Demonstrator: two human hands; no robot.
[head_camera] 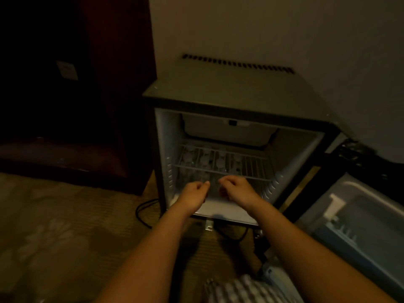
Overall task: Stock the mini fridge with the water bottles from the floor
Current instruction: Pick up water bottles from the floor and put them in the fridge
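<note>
Mini fridge (218, 90) stands against the wall with its door (358, 217) swung fully open to the right. Water bottles (205, 160) stand upright inside, on the fridge floor beneath the wire shelf (255, 167); their pale caps show through the bars in rows across the left and middle, while the right end of the shelf shows no caps. Both arms reach into the lower compartment. Left hand (193, 194) and right hand (237, 191) sit close together just below the shelf's front bar, fingers curled inward. The view is dim and blurred: it cannot be told whether either hand grasps a bottle or is merely clenched. A black cable (142, 212) loops on the patterned carpet (54, 226) left of the fridge.
</note>
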